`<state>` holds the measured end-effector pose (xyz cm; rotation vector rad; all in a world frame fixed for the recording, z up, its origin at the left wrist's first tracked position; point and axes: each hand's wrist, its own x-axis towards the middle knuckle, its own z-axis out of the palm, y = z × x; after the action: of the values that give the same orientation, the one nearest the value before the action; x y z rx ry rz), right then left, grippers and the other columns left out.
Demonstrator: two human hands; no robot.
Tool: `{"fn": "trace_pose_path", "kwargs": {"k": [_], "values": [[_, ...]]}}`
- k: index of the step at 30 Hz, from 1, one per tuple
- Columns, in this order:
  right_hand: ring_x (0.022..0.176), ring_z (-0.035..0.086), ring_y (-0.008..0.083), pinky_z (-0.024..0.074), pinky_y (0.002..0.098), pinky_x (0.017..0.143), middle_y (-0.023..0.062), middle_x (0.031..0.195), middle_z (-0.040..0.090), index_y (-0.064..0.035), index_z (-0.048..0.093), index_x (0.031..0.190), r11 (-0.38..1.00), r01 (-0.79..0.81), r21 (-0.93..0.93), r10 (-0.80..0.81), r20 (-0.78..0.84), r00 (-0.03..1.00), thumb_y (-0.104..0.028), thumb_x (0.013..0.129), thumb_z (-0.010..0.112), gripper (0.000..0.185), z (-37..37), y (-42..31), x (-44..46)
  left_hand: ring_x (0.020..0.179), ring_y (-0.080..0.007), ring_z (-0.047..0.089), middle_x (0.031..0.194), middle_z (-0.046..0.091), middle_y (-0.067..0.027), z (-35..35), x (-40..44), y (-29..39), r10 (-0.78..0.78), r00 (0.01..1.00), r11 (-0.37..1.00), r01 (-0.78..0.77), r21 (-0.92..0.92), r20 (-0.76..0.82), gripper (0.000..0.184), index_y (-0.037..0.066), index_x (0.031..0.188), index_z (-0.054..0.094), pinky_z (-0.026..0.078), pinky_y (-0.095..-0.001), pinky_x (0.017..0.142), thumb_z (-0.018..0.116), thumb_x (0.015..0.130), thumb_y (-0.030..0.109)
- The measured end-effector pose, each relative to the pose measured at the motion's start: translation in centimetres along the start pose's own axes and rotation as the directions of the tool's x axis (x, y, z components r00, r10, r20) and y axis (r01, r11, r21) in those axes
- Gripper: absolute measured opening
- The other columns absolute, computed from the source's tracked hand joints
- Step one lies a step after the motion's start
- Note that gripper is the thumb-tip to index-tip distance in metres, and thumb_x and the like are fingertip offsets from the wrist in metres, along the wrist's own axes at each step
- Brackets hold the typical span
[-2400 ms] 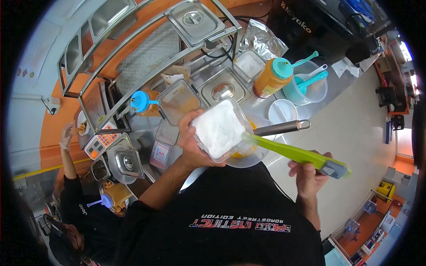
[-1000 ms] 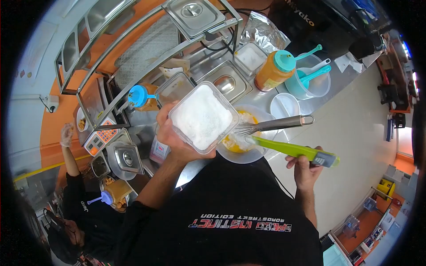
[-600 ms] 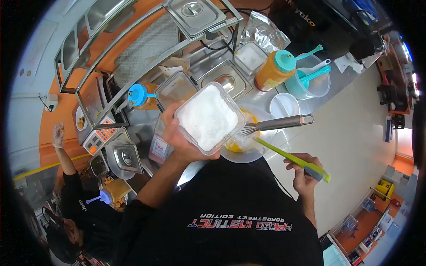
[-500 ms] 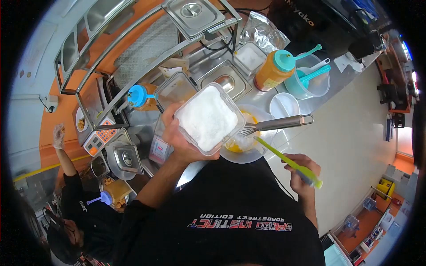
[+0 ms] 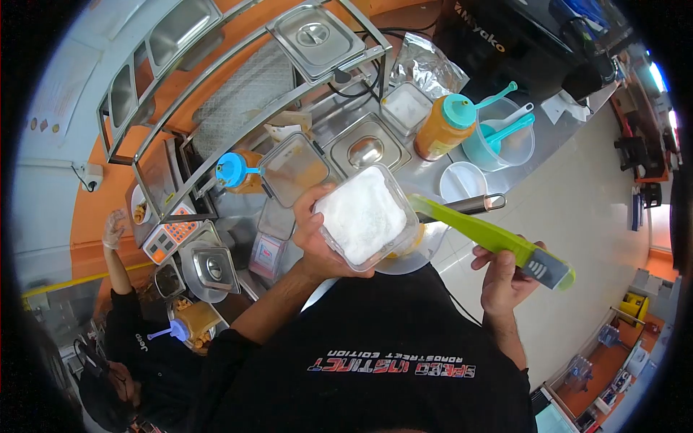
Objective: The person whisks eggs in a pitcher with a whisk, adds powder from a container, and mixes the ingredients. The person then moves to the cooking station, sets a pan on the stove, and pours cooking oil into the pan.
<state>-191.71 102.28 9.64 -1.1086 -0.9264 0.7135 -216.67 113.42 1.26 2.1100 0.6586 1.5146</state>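
Widest first: the steel surface [image 5: 429, 173] carries the kit, lidded pan [image 5: 367, 151] at the back, everything packed close, likely to stay within reach. Next, the tub [image 5: 523, 148], upright and holding teal-handled tools, handles up, probably for an easy pick.

Now the wide bowl [image 5: 427, 257], yellow contents [image 5: 411, 245] just showing, at the body's edge of the work area. Over it, partly hiding it, comes the square container [image 5: 412, 226]! The left hand [image 5: 314, 234] has it, grip closed around the side and underside, mouth tipped toward the wearer; that tilt looks meant to bring the white powder [image 5: 363, 215] into view and near the green tool.

And the bottle [image 5: 442, 130], upright behind, spout out to one side. Here's the long green tool [image 5: 476, 227], grey end in the right hand's [image 5: 505, 278] fingers, grip closed on it, far end at the container's rim; whether they touch, I cannot tell. Holding it far back probably keeps the fingers clear of the powder. Smaller again, the whisk handle [image 5: 473, 205] juts past the bowl, likely so it can be grabbed clean.
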Motion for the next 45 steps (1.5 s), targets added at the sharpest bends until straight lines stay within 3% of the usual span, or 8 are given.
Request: {"fn": "trace_pose_path", "kwargs": {"k": [8, 15, 20, 30, 32, 36, 38, 45], "values": [[0.056, 0.058, 0.019, 0.0507, 0.0287, 0.047, 0.0139, 0.082, 0.056, -0.0069, 0.037, 0.097, 0.978, 0.205, 0.023, -0.201, -0.12, 0.972, -0.014, 0.094, 0.056, 0.021, -0.6, -0.7, 0.0, 0.119, -0.036, 0.044, 0.13, 0.033, -0.0251, 0.3, -0.8, 0.8, -0.009, 1.0, 0.998, 0.008, -0.061, -0.022, 0.109, 0.021, 0.139, 0.021, 0.048, -0.045, 0.089, 0.092, 0.058, 0.041], [0.067, 0.066, 0.0199, 0.0537, 0.0293, 0.055, 0.0185, 0.088, 0.065, -0.0007, 0.044, 0.098, 0.888, 0.287, -0.359, -0.064, 0.522, 0.851, -0.01, 0.091, 0.06, 0.02, 0.1, 0.5, -0.1, 0.12, -0.0363, 0.042, 0.13, 0.032, -0.0249, 0.9, -0.9, 1.7, 0.017, 0.999, 0.992, -0.011, -0.125, 0.046, 0.11, 0.022, 0.14, 0.022, 0.048, -0.0454, 0.09, 0.092, 0.056, 0.03], [0.066, 0.066, 0.0195, 0.0532, 0.0275, 0.054, 0.0184, 0.082, 0.069, 0.0032, 0.058, 0.096, 0.982, -0.191, 0.002, 0.188, 0.15, 0.971, -0.01, 0.094, 0.059, 0.013, 2.6, 1.6, -1.5, 0.12, -0.0361, 0.041, 0.131, 0.032, -0.0247, 1.0, -1.1, 1.4, 0.021, 0.999, 0.994, -0.017, -0.106, 0.035, 0.11, 0.022, 0.139, 0.022, 0.047, -0.0459, 0.093, 0.093, 0.055, 0.03], [0.063, 0.065, 0.0186, 0.0503, 0.0251, 0.046, 0.0178, 0.083, 0.067, 0.005, 0.057, 0.102, 0.906, -0.288, 0.31, 0.321, -0.062, 0.945, -0.016, 0.098, 0.055, 0.022, -0.6, 1.9, -0.6, 0.115, -0.0378, 0.047, 0.128, 0.034, -0.026, -2.0, -2.7, 1.5, -0.042, 0.996, 0.998, 0.045, 0.041, -0.08, 0.107, 0.021, 0.137, 0.024, 0.051, -0.0467, 0.088, 0.09, 0.058, 0.048], [0.061, 0.065, 0.0185, 0.0503, 0.025, 0.046, 0.0179, 0.082, 0.067, 0.0049, 0.057, 0.103, 0.912, -0.283, 0.296, 0.319, -0.078, 0.945, -0.016, 0.098, 0.054, 0.022, -2.3, 1.9, -0.7, 0.116, -0.0386, 0.046, 0.128, 0.03, -0.0259, -3.2, -3.5, 1.3, -0.014, 0.99, 0.989, 0.034, 0.144, -0.137, 0.114, 0.016, 0.14, 0.016, 0.051, -0.0469, 0.09, 0.078, 0.061, 0.07], [0.062, 0.066, 0.0197, 0.0532, 0.0267, 0.051, 0.0177, 0.082, 0.069, 0.0029, 0.059, 0.101, 0.974, -0.217, 0.059, 0.223, -0.105, 0.969, -0.013, 0.096, 0.057, 0.017, -4.4, 1.8, -1.9, 0.116, -0.0371, 0.045, 0.129, 0.029, -0.0255, -5.8, -4.6, 2.6, -0.105, 0.972, 0.973, 0.144, 0.178, -0.211, 0.107, 0.014, 0.141, 0.015, 0.05, -0.0484, 0.091, 0.078, 0.067, 0.058], [0.07, 0.069, 0.0227, 0.0562, 0.0293, 0.058, 0.0187, 0.089, 0.07, 0.0006, 0.061, 0.095, 0.798, 0.187, -0.572, 0.099, 0.432, 0.896, -0.009, 0.089, 0.062, 0.011, -4.9, 1.0, -1.5, 0.116, -0.0366, 0.045, 0.131, 0.028, -0.0253, -7.0, -5.3, 3.5, -0.12, 0.974, 0.961, 0.162, 0.223, -0.194, 0.101, 0.013, 0.14, 0.015, 0.048, -0.0503, 0.094, 0.075, 0.068, 0.051], [0.068, 0.069, 0.0242, 0.0557, 0.0317, 0.06, 0.0156, 0.087, 0.07, -0.0034, 0.053, 0.082, 0.795, 0.392, -0.463, -0.085, 0.556, 0.827, -0.001, 0.084, 0.064, 0.011, -2.6, 0.9, -0.6, 0.122, -0.0387, 0.039, 0.131, 0.029, -0.0254, -8.2, -12.4, 3.4, -0.319, 0.923, 0.869, 0.376, 0.323, -0.216, 0.095, 0.013, 0.138, 0.024, 0.045, -0.0519, 0.093, 0.08, 0.067, 0.042]]}}
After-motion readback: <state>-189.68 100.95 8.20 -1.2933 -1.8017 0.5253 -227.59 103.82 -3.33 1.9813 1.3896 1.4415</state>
